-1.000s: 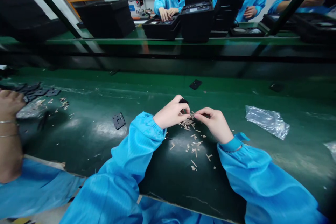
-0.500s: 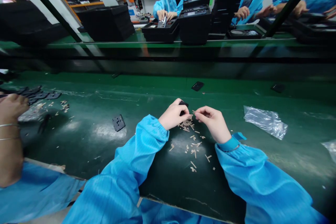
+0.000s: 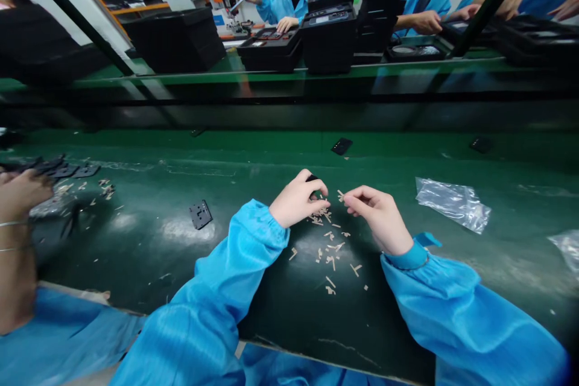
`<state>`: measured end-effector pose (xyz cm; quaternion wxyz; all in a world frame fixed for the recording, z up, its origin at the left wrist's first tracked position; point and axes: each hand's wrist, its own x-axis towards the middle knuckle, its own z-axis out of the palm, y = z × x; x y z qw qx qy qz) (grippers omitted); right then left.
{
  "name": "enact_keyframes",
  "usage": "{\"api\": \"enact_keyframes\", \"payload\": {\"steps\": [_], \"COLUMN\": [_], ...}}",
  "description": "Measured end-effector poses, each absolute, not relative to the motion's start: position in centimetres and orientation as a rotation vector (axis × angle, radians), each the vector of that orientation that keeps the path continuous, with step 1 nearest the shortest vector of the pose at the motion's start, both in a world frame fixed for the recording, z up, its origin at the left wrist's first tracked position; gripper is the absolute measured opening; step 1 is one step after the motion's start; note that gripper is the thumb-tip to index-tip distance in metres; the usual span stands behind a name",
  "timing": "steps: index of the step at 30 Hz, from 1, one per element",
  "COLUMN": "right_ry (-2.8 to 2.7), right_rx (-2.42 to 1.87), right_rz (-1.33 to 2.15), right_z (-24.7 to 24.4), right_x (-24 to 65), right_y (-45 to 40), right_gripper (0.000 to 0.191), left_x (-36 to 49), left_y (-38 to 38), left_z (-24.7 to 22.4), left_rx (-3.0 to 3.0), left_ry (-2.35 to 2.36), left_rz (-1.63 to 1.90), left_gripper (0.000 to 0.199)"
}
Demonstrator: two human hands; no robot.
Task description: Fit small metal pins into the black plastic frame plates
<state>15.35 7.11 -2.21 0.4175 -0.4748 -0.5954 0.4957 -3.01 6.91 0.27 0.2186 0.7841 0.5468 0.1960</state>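
My left hand (image 3: 298, 196) curls around a small black plate (image 3: 312, 178); most of the plate is hidden behind the fingers. Just to its right, my right hand (image 3: 373, 211) pinches a small beige strip (image 3: 341, 195) between thumb and forefinger, apart from the left hand. Below both hands lies a loose scatter of beige strips (image 3: 332, 247), thickest under my left fingers. A black plate with holes (image 3: 200, 215) rests on the green table (image 3: 253, 163) to the left of my left arm.
Clear plastic bags (image 3: 452, 204) lie at the right. Far back are black plates (image 3: 342, 146). At the left, a co-worker's hand (image 3: 22, 193) is beside a pile of black plates (image 3: 67, 170). Black trays (image 3: 328, 39) stand on the raised shelf, with people behind it.
My right hand has moved right, away from my left hand, with the beige strip in its fingertips. Across the shelf, a person has raised one hand holding a flat piece.
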Motion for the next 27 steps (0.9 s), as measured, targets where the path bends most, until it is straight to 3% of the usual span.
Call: {"api": "enact_keyframes", "payload": {"steps": [5, 9, 14, 17, 27], "right_ry": [-1.428, -1.488, -1.88, -2.058, -2.122], "right_rx": [-1.109, -1.091, -1.048, -0.995, -0.957], "right_rz": [1.182, 1.036, 0.123, -0.27, -0.325], "right_z": [-1.3, -0.5, 0.6, 0.8, 0.7], "right_x": [14.9, 14.9, 15.4, 15.8, 15.7], "right_y": [5.9, 5.3, 4.9, 4.8, 5.0], "right_gripper": [0.019, 0.016, 0.001, 0.005, 0.008], "left_x": [-0.6, 0.3, 0.2, 0.2, 0.5], "left_y": [5.4, 5.0, 5.0, 4.7, 3.9], "left_z": [2.1, 2.4, 2.6, 2.9, 2.7], "left_rx": [1.948, 1.858, 1.854, 1.922, 2.066], "left_ry": [1.31, 1.294, 1.368, 1.386, 1.424], "left_rz": [0.983, 1.085, 1.079, 1.071, 1.045], "left_gripper": [0.002, 0.007, 0.009, 0.009, 0.009]}}
